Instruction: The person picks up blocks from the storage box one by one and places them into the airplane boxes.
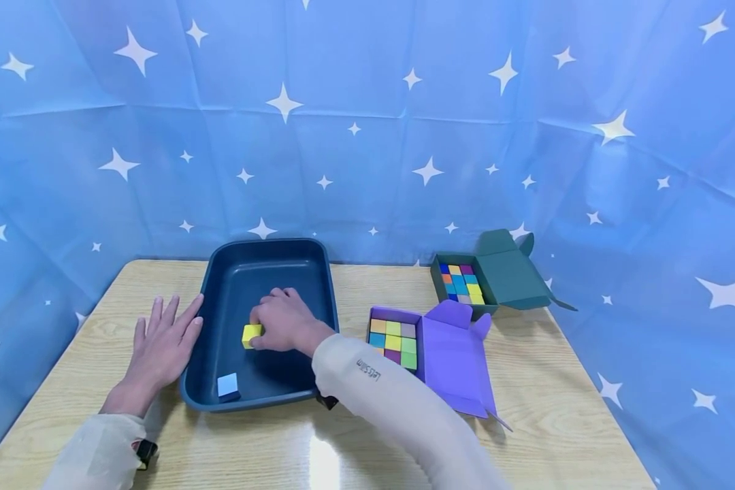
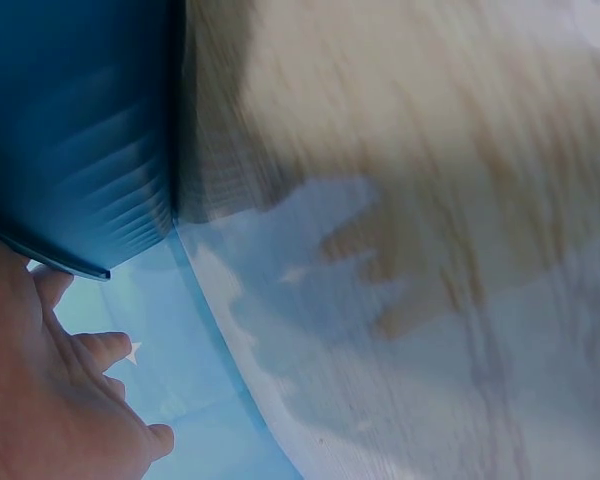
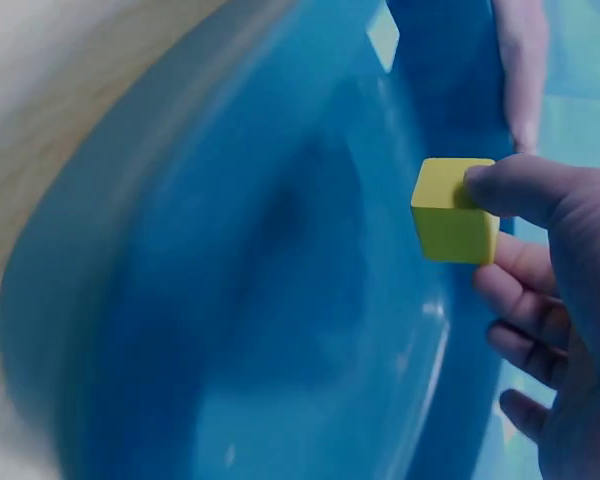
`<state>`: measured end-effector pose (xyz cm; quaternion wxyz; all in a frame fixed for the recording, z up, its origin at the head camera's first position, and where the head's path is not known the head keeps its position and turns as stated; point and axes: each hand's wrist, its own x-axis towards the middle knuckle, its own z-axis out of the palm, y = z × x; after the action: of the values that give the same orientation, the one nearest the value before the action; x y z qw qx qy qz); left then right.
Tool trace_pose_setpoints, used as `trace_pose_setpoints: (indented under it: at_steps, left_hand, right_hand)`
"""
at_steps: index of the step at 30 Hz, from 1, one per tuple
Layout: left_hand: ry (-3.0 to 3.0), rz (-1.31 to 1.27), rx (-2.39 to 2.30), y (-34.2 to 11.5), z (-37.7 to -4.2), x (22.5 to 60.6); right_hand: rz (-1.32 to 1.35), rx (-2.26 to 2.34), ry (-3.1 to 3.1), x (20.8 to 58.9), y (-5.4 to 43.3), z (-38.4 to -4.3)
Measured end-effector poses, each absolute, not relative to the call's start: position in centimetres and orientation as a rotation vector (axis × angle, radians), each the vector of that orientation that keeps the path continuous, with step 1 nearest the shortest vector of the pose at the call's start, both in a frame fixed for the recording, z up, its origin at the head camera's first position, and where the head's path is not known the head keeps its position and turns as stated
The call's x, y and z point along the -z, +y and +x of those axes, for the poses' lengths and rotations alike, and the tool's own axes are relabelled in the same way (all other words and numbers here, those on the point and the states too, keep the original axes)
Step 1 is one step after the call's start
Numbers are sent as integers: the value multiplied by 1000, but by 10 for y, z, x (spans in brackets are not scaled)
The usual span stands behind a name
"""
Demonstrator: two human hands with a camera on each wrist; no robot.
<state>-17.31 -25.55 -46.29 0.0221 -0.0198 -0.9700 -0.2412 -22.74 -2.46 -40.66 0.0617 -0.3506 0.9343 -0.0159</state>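
Between the thumb and fingers of my right hand (image 1: 284,321) a yellow cube (image 1: 252,335) is pinched, held over the inside of a dark blue tray (image 1: 263,255). The right wrist view shows the same yellow cube (image 3: 453,210) with the thumb on one face and fingertips behind it. My left hand (image 1: 164,347) lies against the tray's left rim, fingers spread and straight. A light blue cube (image 1: 227,385) sits in the tray's near left corner. In the left wrist view my left hand (image 2: 60,400) touches the tray's outer edge.
Right of the tray stands an open purple box (image 1: 453,361) holding several coloured cubes in rows. Behind it, an open dark green box (image 1: 508,272) also holds several cubes. A blue curtain (image 1: 367,170) with white stars hangs along the back of the wooden table (image 1: 545,381).
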Motion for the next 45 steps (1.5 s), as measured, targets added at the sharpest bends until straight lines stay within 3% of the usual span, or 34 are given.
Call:
trace_pose_setpoints:
  at_steps: [23, 45]
  left_hand:
    - [-3000, -71, 757, -255, -173, 463]
    - [-2997, -74, 763, -256, -172, 463]
  right_hand:
    - [-841, 74, 2947, 361, 142, -232]
    - [-859, 257, 2773, 378, 207, -189]
